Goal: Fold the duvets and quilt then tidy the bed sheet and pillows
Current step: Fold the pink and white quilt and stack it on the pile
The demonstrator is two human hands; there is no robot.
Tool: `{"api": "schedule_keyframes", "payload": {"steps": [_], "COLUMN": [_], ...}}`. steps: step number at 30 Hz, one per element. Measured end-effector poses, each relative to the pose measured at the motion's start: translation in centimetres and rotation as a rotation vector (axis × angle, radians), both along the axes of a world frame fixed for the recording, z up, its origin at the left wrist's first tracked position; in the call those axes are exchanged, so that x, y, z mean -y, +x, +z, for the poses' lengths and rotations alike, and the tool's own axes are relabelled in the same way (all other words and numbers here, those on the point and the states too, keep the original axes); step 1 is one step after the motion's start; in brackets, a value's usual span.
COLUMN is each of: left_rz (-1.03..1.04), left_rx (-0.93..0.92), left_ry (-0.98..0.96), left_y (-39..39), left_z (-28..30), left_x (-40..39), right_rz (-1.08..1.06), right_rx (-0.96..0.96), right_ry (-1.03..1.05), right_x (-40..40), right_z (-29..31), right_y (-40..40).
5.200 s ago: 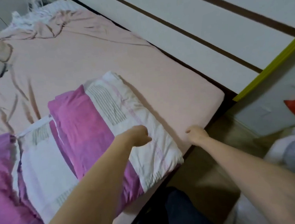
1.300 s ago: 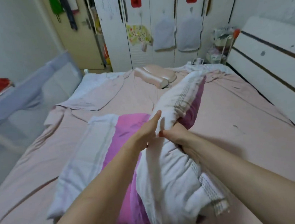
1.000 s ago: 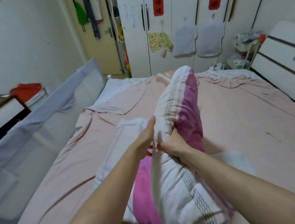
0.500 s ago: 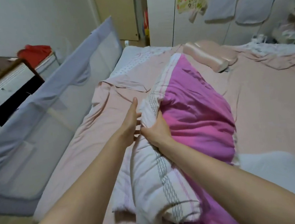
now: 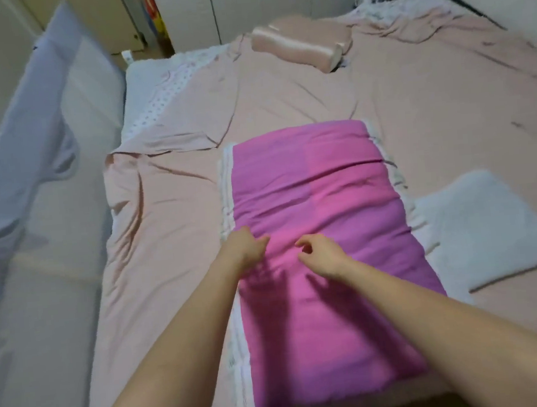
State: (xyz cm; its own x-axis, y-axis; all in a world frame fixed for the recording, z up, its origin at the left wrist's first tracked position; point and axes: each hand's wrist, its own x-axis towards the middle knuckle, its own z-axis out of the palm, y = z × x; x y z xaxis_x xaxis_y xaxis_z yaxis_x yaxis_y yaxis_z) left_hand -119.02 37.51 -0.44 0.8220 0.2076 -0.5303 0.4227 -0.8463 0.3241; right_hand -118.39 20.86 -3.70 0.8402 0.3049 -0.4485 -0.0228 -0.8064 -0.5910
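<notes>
Folded duvet, a thick magenta slab edged with white, lies flat on the wrinkled pink bed sheet near the bed's foot. Both hands hover just over its soft top with loosely curled fingers, grasping nothing: left hand, right hand. A fuzzy white square pad lies just beside it. A satin pink pillow rests far off.
</notes>
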Motion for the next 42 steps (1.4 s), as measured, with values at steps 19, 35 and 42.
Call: {"api": "schedule_keyframes", "payload": {"steps": [19, 35, 42], "left_rz": [-0.572, -0.298, 0.348], "left_rx": [0.285, 0.593, 0.814], "left_ry": [0.258, 0.288, -0.067], "left_y": [28.0, 39.5, 38.9], "left_z": [-2.5, -13.9, -8.3], "left_x": [26.6, 28.4, 25.2], "right_rz": [-0.569, -0.562, -0.412], "right_rx": [0.05, -0.177, -0.172], "right_ry": [0.229, 0.718, 0.768], "right_x": [25.8, 23.9, 20.6], "right_z": [-2.5, -16.9, -13.4], "right_y": [25.8, 39.6, 39.1]}}
